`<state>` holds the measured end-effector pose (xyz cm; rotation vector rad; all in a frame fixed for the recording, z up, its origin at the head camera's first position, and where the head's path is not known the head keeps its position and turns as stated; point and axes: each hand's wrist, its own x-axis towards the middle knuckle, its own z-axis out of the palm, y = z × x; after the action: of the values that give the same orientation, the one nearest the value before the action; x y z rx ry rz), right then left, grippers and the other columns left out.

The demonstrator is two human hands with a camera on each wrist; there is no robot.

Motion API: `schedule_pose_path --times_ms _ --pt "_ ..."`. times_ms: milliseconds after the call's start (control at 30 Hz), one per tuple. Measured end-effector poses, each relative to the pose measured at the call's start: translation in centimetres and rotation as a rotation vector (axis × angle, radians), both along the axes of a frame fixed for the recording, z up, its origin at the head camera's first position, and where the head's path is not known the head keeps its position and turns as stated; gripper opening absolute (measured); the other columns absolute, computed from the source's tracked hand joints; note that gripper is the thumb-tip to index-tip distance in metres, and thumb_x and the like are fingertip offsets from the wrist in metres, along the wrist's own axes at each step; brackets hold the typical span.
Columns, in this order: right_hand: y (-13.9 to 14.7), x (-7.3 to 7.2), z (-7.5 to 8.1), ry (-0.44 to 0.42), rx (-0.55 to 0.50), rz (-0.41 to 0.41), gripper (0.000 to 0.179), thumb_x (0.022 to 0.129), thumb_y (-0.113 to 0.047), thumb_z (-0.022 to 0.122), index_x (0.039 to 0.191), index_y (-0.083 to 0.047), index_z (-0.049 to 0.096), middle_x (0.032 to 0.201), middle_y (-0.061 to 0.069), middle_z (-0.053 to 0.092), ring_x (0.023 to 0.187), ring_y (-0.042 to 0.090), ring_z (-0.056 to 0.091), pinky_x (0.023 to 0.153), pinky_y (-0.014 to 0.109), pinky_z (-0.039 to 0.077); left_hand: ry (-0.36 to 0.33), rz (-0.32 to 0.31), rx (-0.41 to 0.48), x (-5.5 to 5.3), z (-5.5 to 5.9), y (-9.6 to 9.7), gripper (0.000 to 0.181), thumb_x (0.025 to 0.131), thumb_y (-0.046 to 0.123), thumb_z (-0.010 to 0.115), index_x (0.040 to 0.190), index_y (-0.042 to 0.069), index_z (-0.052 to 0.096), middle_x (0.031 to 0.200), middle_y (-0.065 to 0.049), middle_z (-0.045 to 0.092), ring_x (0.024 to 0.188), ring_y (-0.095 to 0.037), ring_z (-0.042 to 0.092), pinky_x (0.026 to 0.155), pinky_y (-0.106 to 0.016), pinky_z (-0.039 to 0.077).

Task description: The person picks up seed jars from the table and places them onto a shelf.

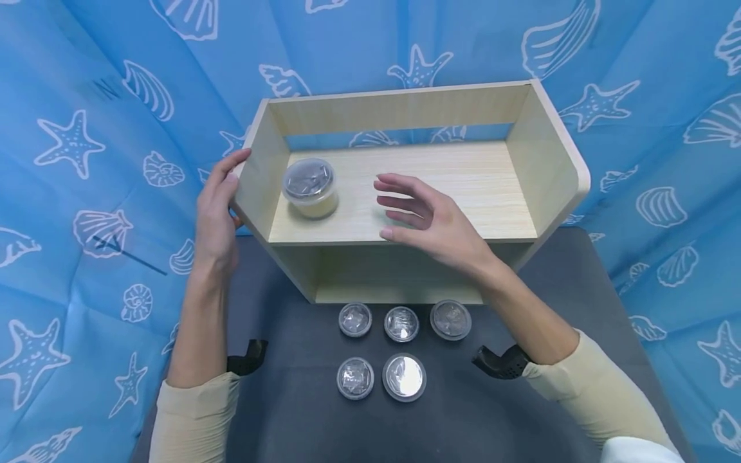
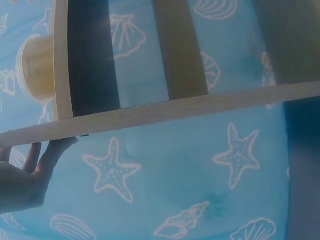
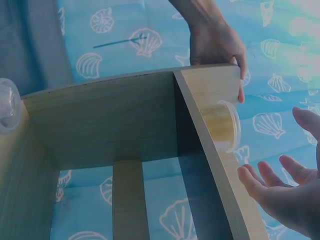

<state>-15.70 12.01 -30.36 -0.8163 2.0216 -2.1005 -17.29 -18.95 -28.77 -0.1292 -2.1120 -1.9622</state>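
Note:
A light wooden two-tier shelf [image 1: 405, 103] stands with its open front towards me. My left hand [image 1: 215, 212] grips the front edge of its left side panel; part of the fingers is hidden by the panel. On the upper board, near that panel, sits a round lidded plastic tub [image 1: 312, 193] with pale yellow contents at its bottom. My right hand [image 1: 440, 222] hovers over the upper board, right of the tub. Its fingers are spread and gently bent, with nothing between them. In the right wrist view the same tub [image 3: 220, 127] is apart from the right fingertips.
Several lidded round tubs stand in two rows on the dark grey table [image 1: 463, 418] before the shelf, among them a front tub [image 1: 404, 378] and a back right one [image 1: 450, 320]. A blue curtain [image 1: 104, 193] with white shells surrounds the table.

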Motion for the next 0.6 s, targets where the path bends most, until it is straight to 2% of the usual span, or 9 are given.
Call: schedule_pose_path --times_ms 200,467,600 --pt "1.5 1.3 -0.3 0.02 0.02 0.005 0.067 0.087 0.004 0.072 0.147 -0.001 0.042 0.147 0.013 0.048 0.135 0.035 0.046 0.107 0.037 0.042 0.006 -0.004 0.002 -0.1 -0.1 0.0 0.04 0.105 0.028 0.038 0.139 0.025 0.058 0.135 -0.005 0.05 0.1 -0.023 0.051 0.076 -0.047 0.037" --pt "3.3 2.8 -1.2 0.052 0.047 0.004 0.067 0.087 0.009 0.068 0.148 -0.005 0.043 0.143 0.022 0.048 0.126 0.033 0.055 0.1 0.04 0.047 0.004 -0.011 0.002 0.0 -0.2 -0.1 0.041 0.105 0.029 0.036 0.142 0.024 0.054 0.135 -0.004 0.049 0.103 -0.022 0.051 0.078 -0.046 0.036" --pt "4.2 3.3 -1.8 0.083 0.067 0.034 0.068 0.088 0.012 0.066 0.148 -0.001 0.04 0.142 0.02 0.049 0.124 0.034 0.055 0.1 0.041 0.048 0.013 -0.012 -0.002 -0.1 -0.2 -0.1 0.042 0.105 0.028 0.036 0.142 0.023 0.054 0.135 -0.004 0.049 0.102 -0.022 0.05 0.076 -0.046 0.036"
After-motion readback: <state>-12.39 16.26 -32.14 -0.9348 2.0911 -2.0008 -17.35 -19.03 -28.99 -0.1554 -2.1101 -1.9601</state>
